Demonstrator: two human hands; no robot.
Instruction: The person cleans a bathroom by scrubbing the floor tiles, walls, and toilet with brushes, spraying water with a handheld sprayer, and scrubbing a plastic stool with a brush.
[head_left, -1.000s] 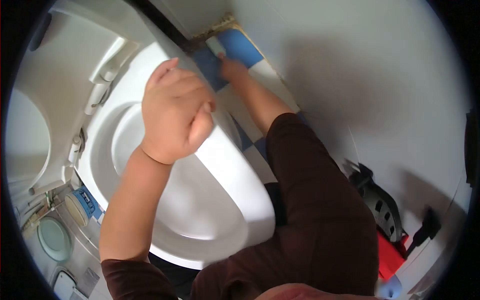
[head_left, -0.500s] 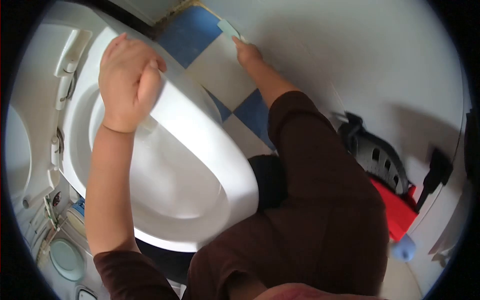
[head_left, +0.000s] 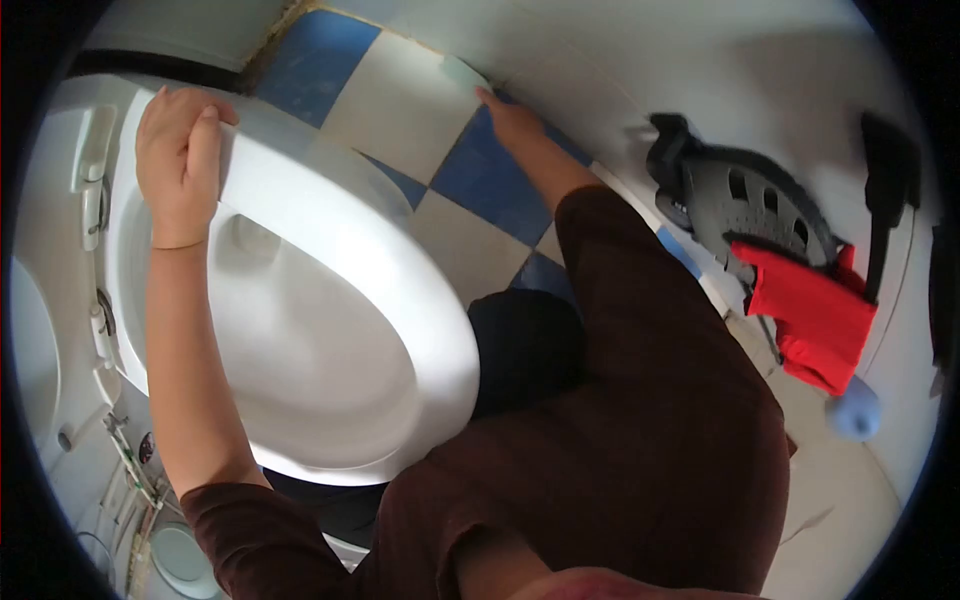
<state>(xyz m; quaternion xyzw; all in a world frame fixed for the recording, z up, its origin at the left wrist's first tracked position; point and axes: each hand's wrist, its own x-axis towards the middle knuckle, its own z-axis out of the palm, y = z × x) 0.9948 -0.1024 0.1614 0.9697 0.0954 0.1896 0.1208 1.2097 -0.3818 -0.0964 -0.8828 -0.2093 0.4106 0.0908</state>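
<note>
My left hand (head_left: 185, 155) is closed over the far side rim of the white toilet bowl (head_left: 445, 350), fingers curled round its edge. Some water shows in the bowl, and the lid and seat stand raised at the left. Beyond the toilet, my right hand (head_left: 515, 125) is down by the floor, closed on a flat, pale green tool (head_left: 462, 75). That tool lies low against the foot of the wall, over the tiles; its bristles or underside are hidden, so its exact kind is unclear.
Blue and white floor tiles (head_left: 400, 105) run between toilet and wall (head_left: 600, 60). On the right hang a grey-black slotted plastic item (head_left: 745, 195) and a red cloth (head_left: 815, 315), with a blue round object (head_left: 855, 410) below. A pale green basin (head_left: 185, 558) is at lower left.
My right hand and the pale green tool have moved along the wall's foot, away from the far corner. My left hand stays on the rim. The view has shifted to the right.
</note>
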